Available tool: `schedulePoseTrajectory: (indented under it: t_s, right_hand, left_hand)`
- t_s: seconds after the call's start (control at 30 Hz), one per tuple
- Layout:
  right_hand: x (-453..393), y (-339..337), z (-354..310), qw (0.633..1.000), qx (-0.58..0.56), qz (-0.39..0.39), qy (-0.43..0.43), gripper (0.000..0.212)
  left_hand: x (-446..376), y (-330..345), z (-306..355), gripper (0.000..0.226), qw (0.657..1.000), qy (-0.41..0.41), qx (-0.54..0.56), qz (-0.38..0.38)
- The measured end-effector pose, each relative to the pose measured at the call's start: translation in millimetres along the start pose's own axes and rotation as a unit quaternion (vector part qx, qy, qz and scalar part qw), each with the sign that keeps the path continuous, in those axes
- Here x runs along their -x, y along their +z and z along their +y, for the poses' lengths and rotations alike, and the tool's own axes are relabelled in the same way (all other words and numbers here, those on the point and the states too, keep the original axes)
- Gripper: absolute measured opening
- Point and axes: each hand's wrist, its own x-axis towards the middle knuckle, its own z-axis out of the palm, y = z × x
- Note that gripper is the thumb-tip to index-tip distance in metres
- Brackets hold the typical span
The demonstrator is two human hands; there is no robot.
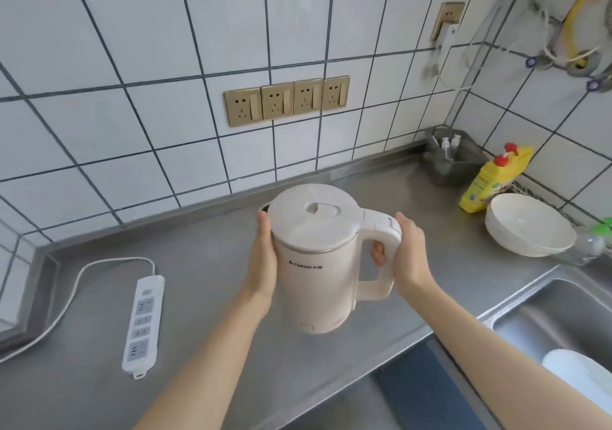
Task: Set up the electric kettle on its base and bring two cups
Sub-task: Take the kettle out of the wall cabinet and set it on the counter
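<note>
A cream-white electric kettle [314, 264] with its lid closed hangs in the air above the steel counter [205, 280], its handle pointing right. My right hand [407, 254] grips the handle, fingers curled round it. My left hand [263, 257] lies flat against the kettle's left side, thumb up near the lid; its fingers are hidden behind the body. A dark rounded edge [264, 209] peeks out behind the kettle at the top left; I cannot tell what it is. No cup is in view.
A white power strip [142, 323] with its cord lies on the counter at the left. Wall sockets [286, 100] sit on the tiled wall. At the right stand a white bowl [530, 227], a yellow bottle [493, 181] and a grey container [453, 161]. A sink [563, 313] holds a white plate [579, 376].
</note>
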Motion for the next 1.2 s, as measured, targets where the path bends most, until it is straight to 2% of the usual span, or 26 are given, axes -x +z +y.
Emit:
schedulePoseTrajectory:
  t_s: [0.23, 0.4, 0.57, 0.67, 0.77, 0.87, 0.97, 1.2]
  right_hand:
    - [-89.6, -1.8, 38.6, 0.997, 0.036, -0.056, 0.038, 0.047]
    - [-146.4, -4.6, 60.1, 0.991, 0.041, -0.097, 0.080, 0.052]
    - [-191.2, -7.3, 82.1, 0.984, 0.055, -0.138, 0.097, 0.051]
    - [-205.5, -7.7, 91.4, 0.982, 0.064, -0.148, 0.098, 0.034]
    - [-219.8, -9.3, 100.5, 0.979, 0.062, -0.160, 0.109, 0.028]
    - [-226.5, -8.6, 107.7, 0.978, 0.065, -0.170, 0.102, 0.028]
    - [-233.9, -8.6, 113.8, 0.976, 0.066, -0.182, 0.098, 0.028]
    - [-240.5, -10.0, 123.4, 0.973, 0.068, -0.203, 0.087, 0.033]
  left_hand:
    - [-74.7, 11.1, -32.0, 0.059, 0.997, -0.029, 0.014, 0.073]
    - [-112.4, 22.4, -58.5, 0.074, 0.993, -0.036, 0.019, 0.115]
    - [-141.9, 37.5, -74.8, 0.068, 0.982, -0.039, 0.037, 0.181]
    - [-151.2, 43.7, -82.0, 0.071, 0.977, -0.052, 0.036, 0.202]
    - [-159.1, 51.1, -88.1, 0.066, 0.969, -0.047, 0.039, 0.238]
    - [-162.7, 53.3, -91.7, 0.064, 0.965, -0.039, 0.040, 0.257]
    - [-167.1, 53.9, -96.1, 0.074, 0.962, -0.029, 0.037, 0.269]
    - [-172.3, 54.1, -105.8, 0.081, 0.956, -0.026, 0.055, 0.288]
